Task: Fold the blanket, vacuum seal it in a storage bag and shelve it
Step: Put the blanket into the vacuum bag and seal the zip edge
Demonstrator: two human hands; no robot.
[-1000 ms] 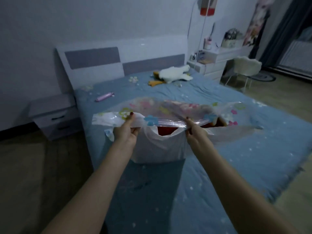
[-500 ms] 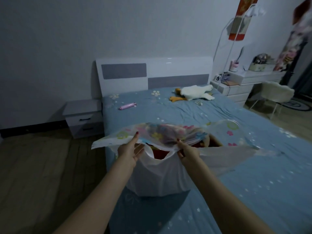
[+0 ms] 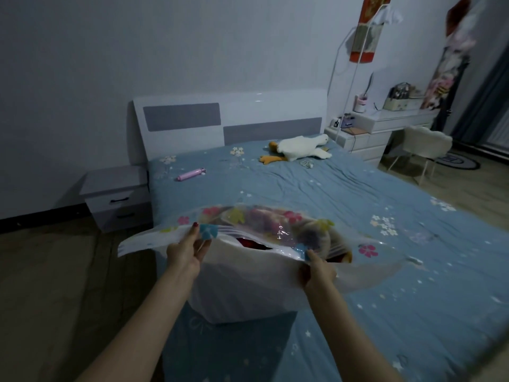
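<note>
blanket [image 3: 249, 242] already folded and inside the storage bag [image 3: 248, 285] at the near edge of the bed [image 3: 358, 202]. left hand [image 3: 184, 253] and right hand [image 3: 316, 271] fingers pinching the mouth, partly open. sealing, vacuuming, shelving left, seemingly.

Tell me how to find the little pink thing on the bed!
Look at the blue bed and go up toward the white-and-grey headboard. On the left side lies a small pink tube, well apart from the white goose plush. It is the only pink, stick-shaped thing there.
</note>
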